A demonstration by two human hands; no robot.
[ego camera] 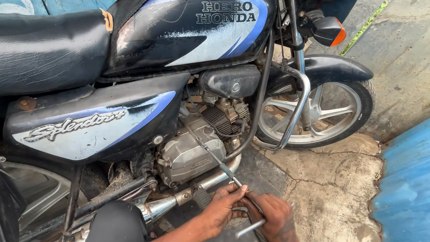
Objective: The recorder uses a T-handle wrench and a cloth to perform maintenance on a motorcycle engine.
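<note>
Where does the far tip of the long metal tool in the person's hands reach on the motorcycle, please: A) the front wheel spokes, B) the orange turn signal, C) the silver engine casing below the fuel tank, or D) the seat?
C: both the left hand and the right hand grip the long metal tool, whose shaft runs up-left to the silver engine casing, well away from the wheel, seat and signal.

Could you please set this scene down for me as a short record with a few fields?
Setting: cracked concrete ground beside a blue wall
Main thing: black and blue motorcycle, parked
Left hand: grips the long T-handle wrench on its shaft
Right hand: holds the wrench's cross handle
Tool tip: at the engine; the exact fastener is not visible
Nearby: front wheel, exhaust pipe
</note>
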